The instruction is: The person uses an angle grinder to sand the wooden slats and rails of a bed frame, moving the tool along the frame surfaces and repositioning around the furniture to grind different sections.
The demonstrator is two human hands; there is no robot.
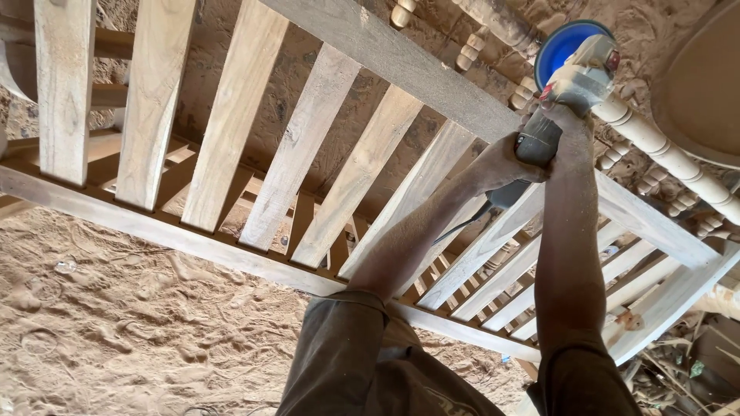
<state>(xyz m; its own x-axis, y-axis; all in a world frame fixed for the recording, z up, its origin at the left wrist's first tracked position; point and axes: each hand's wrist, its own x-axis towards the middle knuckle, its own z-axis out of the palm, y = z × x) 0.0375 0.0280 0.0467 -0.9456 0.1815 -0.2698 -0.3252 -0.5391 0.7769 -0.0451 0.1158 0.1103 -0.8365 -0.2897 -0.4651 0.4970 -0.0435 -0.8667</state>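
Both of my hands hold an angle grinder (572,77) with a grey body and a blue round disc at the upper right. My left hand (509,160) grips the rear of its body. My right hand (572,132) wraps the front part just behind the head. The blue disc sits over a pale turned wooden leg (663,150) that runs diagonally. Below the tool lies a slatted wooden frame (308,146) with a long grey-brown top rail (432,77). A dark cable hangs down from the grinder between my arms.
Sawdust-covered sandy ground (131,323) spreads under and left of the frame. A round wooden piece (701,85) sits at the far right edge. More turned spindles (470,50) lie beyond the rail. Scraps and shavings lie at the bottom right.
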